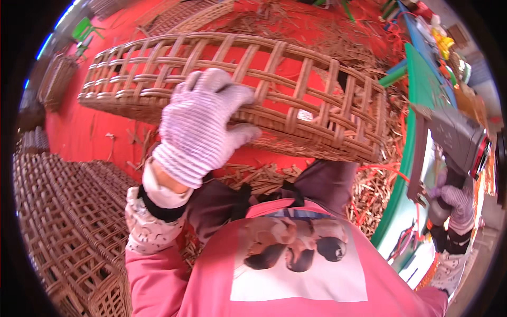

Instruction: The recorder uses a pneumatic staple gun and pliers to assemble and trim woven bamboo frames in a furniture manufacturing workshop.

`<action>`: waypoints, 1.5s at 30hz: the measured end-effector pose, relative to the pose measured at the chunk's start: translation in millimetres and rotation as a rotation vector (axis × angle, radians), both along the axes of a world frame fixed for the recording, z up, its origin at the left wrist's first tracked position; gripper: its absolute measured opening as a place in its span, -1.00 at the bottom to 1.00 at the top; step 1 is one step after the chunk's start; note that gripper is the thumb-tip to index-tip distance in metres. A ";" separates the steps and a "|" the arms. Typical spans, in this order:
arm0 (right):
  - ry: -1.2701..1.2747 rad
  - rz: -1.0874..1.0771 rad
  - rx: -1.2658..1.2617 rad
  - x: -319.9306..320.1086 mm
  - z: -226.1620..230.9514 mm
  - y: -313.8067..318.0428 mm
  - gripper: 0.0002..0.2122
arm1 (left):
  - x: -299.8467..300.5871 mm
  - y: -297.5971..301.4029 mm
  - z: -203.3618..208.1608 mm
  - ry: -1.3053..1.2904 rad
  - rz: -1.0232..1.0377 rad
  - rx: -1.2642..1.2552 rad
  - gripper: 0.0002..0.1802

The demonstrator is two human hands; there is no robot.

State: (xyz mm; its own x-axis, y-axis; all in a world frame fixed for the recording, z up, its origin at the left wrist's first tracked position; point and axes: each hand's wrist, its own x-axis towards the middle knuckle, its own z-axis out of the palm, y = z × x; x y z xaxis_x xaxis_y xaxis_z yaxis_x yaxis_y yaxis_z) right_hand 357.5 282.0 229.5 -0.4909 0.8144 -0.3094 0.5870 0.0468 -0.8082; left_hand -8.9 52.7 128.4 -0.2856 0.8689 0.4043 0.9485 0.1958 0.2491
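A long brown wicker basket [296,100] with an open lattice side spans the space in front of my knees. My left hand [198,124], in a striped white-and-lilac knit glove, closes over its lower edge, fingers on the lattice and thumb below. Off to the right, my gloved right hand [458,203] is wrapped round the handle of a dark grey nail gun [454,140]. The nail gun is over the green-edged table, apart from the basket; the glove partly hides its handle.
A green-edged table [393,214] runs along my right, with a red hose [385,168] nearby. Cut strips [377,195] litter the red floor [79,134]. More wickerwork [68,211] stands at my left and at the back. A green stool [83,29] is far left.
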 end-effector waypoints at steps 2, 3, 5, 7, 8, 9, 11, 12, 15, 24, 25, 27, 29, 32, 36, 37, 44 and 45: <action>0.026 0.073 0.003 -23.3 -1.5 -11.2 -0.39 | 0.5 4.7 -5.2 -0.034 0.003 -0.005 -0.52; 0.126 0.093 -0.012 -38.5 0.4 -23.3 -0.40 | 1.2 6.0 -4.2 -0.034 0.002 -0.018 -0.49; 0.192 0.048 -0.047 -62.5 7.7 -43.6 -0.40 | -0.9 5.2 -5.7 -0.086 -0.007 -0.005 -0.52; 0.046 0.102 0.037 -75.2 11.2 -54.9 -0.49 | -2.0 5.8 -8.7 -0.130 -0.012 0.001 -0.55; 0.018 0.166 0.066 -74.5 11.3 -55.4 -0.54 | -1.4 6.1 -10.0 -0.122 -0.026 0.049 -0.55; 0.014 0.163 0.072 -77.3 14.3 -57.4 -0.54 | -0.7 6.5 -11.2 -0.113 -0.039 0.095 -0.55; 0.022 0.094 -0.104 -85.9 18.7 -61.2 -0.45 | 4.1 6.0 -12.8 -0.118 -0.024 0.123 -0.56; -0.154 0.110 0.018 -90.6 17.8 -62.7 -0.47 | 5.5 5.7 -14.0 -0.116 -0.006 0.146 -0.57; -0.113 0.051 -0.073 -95.0 22.0 -67.6 -0.49 | 5.6 3.8 -18.1 -0.169 -0.018 0.175 -0.60; -0.128 0.096 -0.279 -101.1 22.2 -68.6 -0.54 | 12.6 2.1 -39.7 -0.073 -0.042 0.428 -0.59; -0.152 0.108 -0.303 -103.7 22.6 -68.9 -0.54 | 14.2 1.9 -38.3 -0.075 -0.009 0.410 -0.59; -0.179 0.137 -0.318 -106.2 22.6 -71.1 -0.54 | 17.6 2.7 -32.0 -0.069 -0.021 0.375 -0.58; -0.199 0.157 -0.327 -108.0 20.4 -70.9 -0.54 | 17.4 4.2 -31.4 -0.060 -0.035 0.337 -0.56; -0.214 0.184 -0.330 -110.3 19.8 -71.5 -0.53 | 13.8 6.6 -32.3 -0.035 -0.053 0.300 -0.62; -0.225 0.217 -0.330 -114.5 22.1 -70.5 -0.53 | 9.9 4.8 -40.8 -0.022 -0.144 0.360 -0.62; -0.228 0.224 -0.331 -115.2 22.0 -70.6 -0.53 | 10.9 5.0 -39.9 -0.021 -0.143 0.357 -0.62; -0.127 0.114 -0.194 -103.7 27.6 -64.8 -0.52 | 24.3 10.3 -17.0 -0.108 -0.115 0.269 -0.48; -0.082 0.068 -0.173 -101.6 27.7 -65.9 -0.52 | 26.9 11.0 -16.0 -0.057 -0.140 0.230 -0.46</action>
